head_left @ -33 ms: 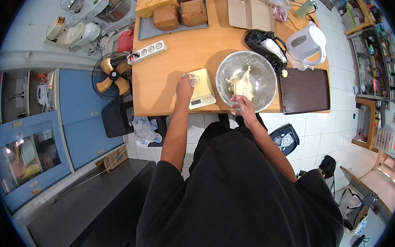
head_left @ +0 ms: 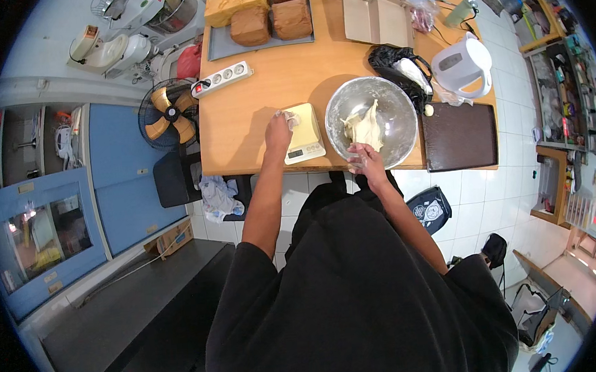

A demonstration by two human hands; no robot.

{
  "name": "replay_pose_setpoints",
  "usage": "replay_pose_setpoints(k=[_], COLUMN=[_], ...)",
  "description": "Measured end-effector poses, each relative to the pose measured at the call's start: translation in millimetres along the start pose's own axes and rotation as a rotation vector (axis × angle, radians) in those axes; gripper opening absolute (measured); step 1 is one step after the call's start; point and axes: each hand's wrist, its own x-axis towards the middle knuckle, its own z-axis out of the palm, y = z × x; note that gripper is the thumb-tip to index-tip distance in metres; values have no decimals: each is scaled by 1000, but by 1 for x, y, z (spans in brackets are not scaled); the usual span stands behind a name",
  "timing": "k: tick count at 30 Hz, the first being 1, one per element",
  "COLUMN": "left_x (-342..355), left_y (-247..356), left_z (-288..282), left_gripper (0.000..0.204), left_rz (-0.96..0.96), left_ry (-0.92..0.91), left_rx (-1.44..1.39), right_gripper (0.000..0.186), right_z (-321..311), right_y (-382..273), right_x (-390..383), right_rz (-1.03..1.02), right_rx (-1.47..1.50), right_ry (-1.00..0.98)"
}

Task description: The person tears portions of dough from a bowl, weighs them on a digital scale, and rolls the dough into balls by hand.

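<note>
Pale cream on the dough (head_left: 368,127), silver for the mixing bowl (head_left: 401,122), soft yellow across the kitchen scale (head_left: 305,129)! Honey-brown tabletop (head_left: 268,85), white electric kettle (head_left: 459,69), dark brown baking tray (head_left: 460,137), gold fan blades (head_left: 158,128)!

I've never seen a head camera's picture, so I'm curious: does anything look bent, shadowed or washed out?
In the head view, fisheye bending tilts the blue cabinet; in the head view, soft shadows fall on the table left of the left hand and the metal bowl; in the head view, the far right edge looks washed out.
</note>
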Motion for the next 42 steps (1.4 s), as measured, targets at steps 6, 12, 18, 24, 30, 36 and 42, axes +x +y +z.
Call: replay_pose_setpoints(k=[6, 12, 18, 24, 30, 36, 42], left_x=[-9, -2, 0, -9, -7, -6, -27], left_y=[10, -9, 6, 23, 31, 16, 61], left_z=[-3, 25, 11, -19, -38, -32, -42], left_gripper=[22, 24, 22, 22, 23, 20, 19], left_rz=[85, 94, 35, -14, 91, 58, 70], left_ry=[105, 86, -28, -69, -16, -31, -173], left_rx=[133, 40, -18, 14, -107, -488, -755], right_gripper=[36, 33, 36, 31, 30, 50, 47], right_z=[7, 22, 19, 25, 50, 102, 86], right_y=[-3, -11, -8, -6, -12, -50, -59], right_x=[0, 1, 3, 9, 22, 32, 38], right_rz=[3, -38, -12, -103, -512, -668, -748], right_rx=[-40, -42, -92, -150, -502, -740, -749], right_ry=[12, -48, -64, -25, -107, -15, -39])
